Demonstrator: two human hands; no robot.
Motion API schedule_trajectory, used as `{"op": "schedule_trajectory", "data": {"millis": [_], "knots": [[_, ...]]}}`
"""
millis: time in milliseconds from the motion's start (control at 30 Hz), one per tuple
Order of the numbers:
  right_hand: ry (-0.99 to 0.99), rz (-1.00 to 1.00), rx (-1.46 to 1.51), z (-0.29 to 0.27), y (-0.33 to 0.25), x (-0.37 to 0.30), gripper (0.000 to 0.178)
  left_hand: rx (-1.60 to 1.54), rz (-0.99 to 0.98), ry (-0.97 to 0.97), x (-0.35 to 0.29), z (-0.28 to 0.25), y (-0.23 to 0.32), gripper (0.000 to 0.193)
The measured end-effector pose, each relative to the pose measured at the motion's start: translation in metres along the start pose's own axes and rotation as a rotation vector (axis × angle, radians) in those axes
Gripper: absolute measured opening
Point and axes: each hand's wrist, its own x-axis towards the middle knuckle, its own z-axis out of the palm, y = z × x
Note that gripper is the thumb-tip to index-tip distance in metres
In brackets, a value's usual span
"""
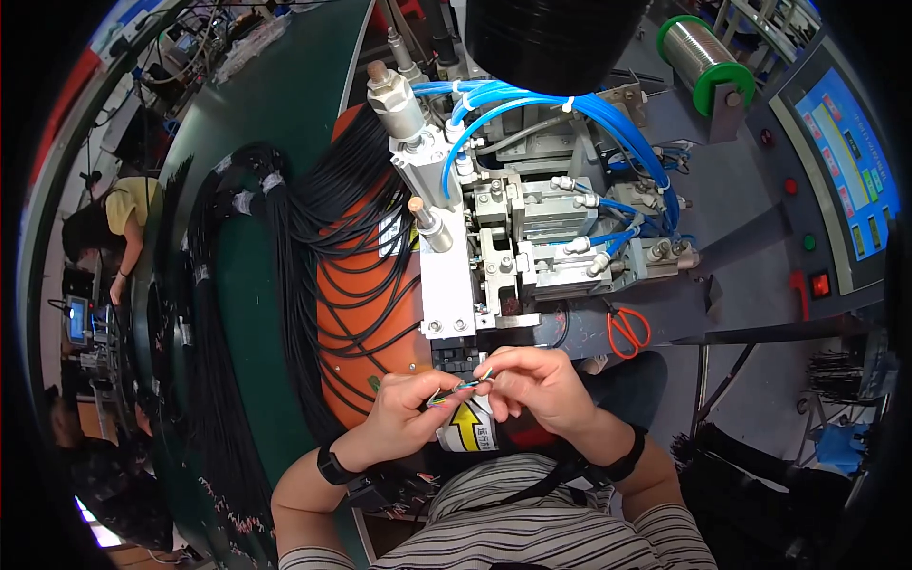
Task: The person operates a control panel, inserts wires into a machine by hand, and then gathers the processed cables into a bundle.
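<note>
My left hand (408, 414) and my right hand (537, 388) meet in front of the machine, fingertips close together. Between them run thin coloured wires (465, 387), with pink, green and yellow strands showing. The left thumb and fingers pinch the wires, and loose ends stick out below the thumb. The right thumb and forefinger close on the other end of the same wires. Just beyond the hands stands a metal machine (446, 285) with cylinders and blue air hoses (608, 119). Below the fingers is a white label with a yellow arrow (467, 429).
Black cables (328, 180) lie bundled on an orange board (356, 304) and the green table (247, 285). Orange-handled scissors (627, 332) rest right of the machine. A solder wire spool (705, 65) and a screen (841, 161) stand at right. Another person (128, 214) works at far left.
</note>
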Motion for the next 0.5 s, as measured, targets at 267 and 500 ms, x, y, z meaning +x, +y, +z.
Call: {"op": "schedule_trajectory", "data": {"millis": [267,500], "knots": [[0.140,-0.342,-0.459,0.008,0.025,-0.002,0.023,0.372,0.302,0.062,0.003,0.015,0.008,0.028],[0.314,-0.755,-1.087,0.028,0.029,-0.004,0.025,0.310,0.155,0.069,-0.003,0.013,0.009,0.024]]}}
